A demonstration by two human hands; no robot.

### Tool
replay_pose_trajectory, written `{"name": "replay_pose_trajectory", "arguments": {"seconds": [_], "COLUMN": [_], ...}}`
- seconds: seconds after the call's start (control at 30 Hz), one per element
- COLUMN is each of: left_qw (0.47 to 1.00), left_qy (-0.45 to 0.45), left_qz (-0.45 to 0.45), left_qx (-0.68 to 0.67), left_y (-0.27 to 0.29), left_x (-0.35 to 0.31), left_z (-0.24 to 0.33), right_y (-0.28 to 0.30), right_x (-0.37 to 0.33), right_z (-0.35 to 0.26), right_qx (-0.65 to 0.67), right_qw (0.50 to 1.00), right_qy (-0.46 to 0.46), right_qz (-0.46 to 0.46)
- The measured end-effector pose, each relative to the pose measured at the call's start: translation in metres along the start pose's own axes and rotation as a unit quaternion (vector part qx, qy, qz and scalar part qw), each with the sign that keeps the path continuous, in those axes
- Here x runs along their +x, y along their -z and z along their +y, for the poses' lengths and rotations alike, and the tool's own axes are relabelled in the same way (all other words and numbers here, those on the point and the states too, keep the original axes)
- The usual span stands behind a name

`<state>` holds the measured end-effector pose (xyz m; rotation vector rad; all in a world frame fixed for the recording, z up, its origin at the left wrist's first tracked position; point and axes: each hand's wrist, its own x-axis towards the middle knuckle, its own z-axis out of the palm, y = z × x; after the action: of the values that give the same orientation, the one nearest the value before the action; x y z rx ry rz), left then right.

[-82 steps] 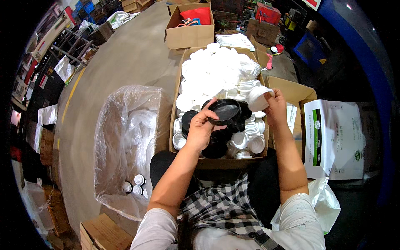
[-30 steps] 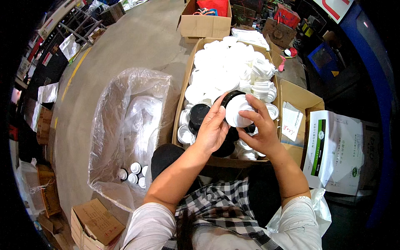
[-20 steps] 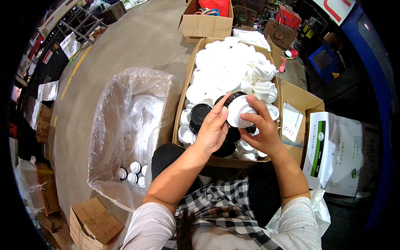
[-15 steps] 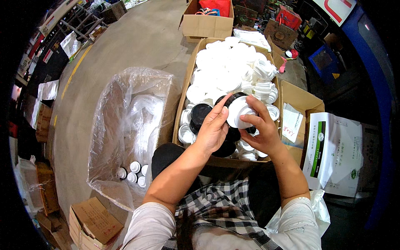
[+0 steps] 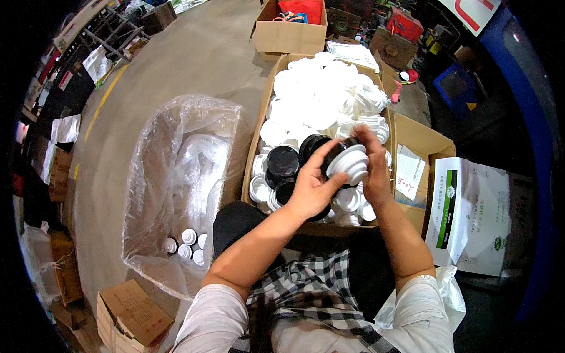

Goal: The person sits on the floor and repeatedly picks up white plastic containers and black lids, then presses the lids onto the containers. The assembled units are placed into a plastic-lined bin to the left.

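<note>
Over the near side of a large carton, my two hands are closed around one round piece, a white stepped plastic cap [image 5: 349,165] with a black ring behind it. My left hand [image 5: 313,187] grips its left side, thumb against the white steps. My right hand [image 5: 373,167] wraps its right side, its fingers slightly smeared by motion. Black round caps [image 5: 283,160] lie in the carton beside my left hand. Behind my hands, the carton is heaped with white plastic caps [image 5: 312,94], overexposed in the middle.
At left stands a box lined with clear plastic [image 5: 141,176], several white-and-black caps [image 5: 189,236] at its near end. A closed brown carton [image 5: 135,312] sits at lower left. To the right are an open carton [image 5: 424,132] and a white printed box [image 5: 477,217]. Another carton [image 5: 288,36] stands beyond.
The white cap has tilted, so its stepped side now shows. My right fingers have moved from its front face to its far right side. My left thumb now presses on its front.
</note>
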<state>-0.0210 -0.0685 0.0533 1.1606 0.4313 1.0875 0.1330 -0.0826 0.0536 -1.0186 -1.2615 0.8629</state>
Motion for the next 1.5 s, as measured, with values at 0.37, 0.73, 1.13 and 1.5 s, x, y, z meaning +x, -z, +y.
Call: {"name": "replay_pose_trajectory", "arguments": {"seconds": [0.37, 0.73, 1.13, 1.5], "left_qw": [0.945, 0.811, 0.45, 0.366], "left_qy": [-0.061, -0.183, 0.172, 0.163], "left_qz": [0.143, 0.542, 0.869, 0.913], "left_qx": [0.286, 0.122, -0.108, 0.08], "left_y": [-0.01, 0.286, 0.472, 0.528], "left_x": [-0.003, -0.136, -0.376, -0.401], "left_z": [-0.004, 0.109, -0.096, -0.129], "right_y": [-0.027, 0.05, 0.028, 0.058], "right_x": [0.011, 0.008, 0.001, -0.016], "right_z": [0.024, 0.049, 0.059, 0.069], "right_qx": [-0.05, 0.065, -0.11, -0.144], "right_qw": [0.985, 0.976, 0.959, 0.947], "right_qy": [-0.058, -0.205, -0.242, -0.258], "right_qz": [0.155, 0.027, 0.098, 0.123]}}
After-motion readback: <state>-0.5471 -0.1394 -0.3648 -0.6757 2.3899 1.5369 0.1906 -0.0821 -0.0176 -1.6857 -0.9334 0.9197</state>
